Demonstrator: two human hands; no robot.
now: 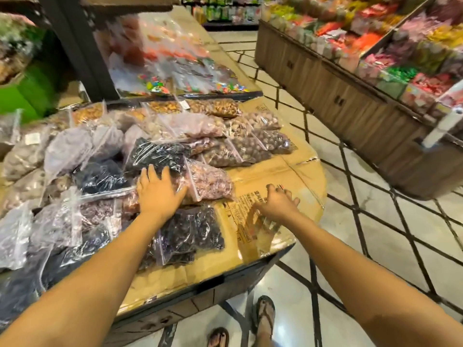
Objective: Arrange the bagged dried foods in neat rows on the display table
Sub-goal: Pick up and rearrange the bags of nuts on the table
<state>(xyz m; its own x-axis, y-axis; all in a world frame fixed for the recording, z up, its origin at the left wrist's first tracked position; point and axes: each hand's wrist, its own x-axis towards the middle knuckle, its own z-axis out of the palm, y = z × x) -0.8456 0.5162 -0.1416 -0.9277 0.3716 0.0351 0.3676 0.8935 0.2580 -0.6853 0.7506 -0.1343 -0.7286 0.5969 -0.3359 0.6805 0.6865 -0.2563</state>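
Note:
Several clear zip bags of dried foods lie piled on the cardboard-covered display table [288, 171]. My left hand [157, 194] lies flat with its fingers spread on a bag of pinkish-brown dried food [213, 184], pressing on it without gripping. A bag of dark purple dried fruit [195, 229] sits just below that hand. My right hand [275, 204] is on the bare cardboard to the right, fingers curled over the far edge of a blurred clear bag of pale food [265, 231]. Rows of brown nut bags [245, 149] lie further back.
Loose heaps of grey and dark bags [62, 151] crowd the table's left side. A dark shelf post [82, 51] rises behind them. Across the tiled aisle [350, 221] stands a wooden display bin [350, 106] of coloured sweets. My sandalled feet [263, 319] are below the table's edge.

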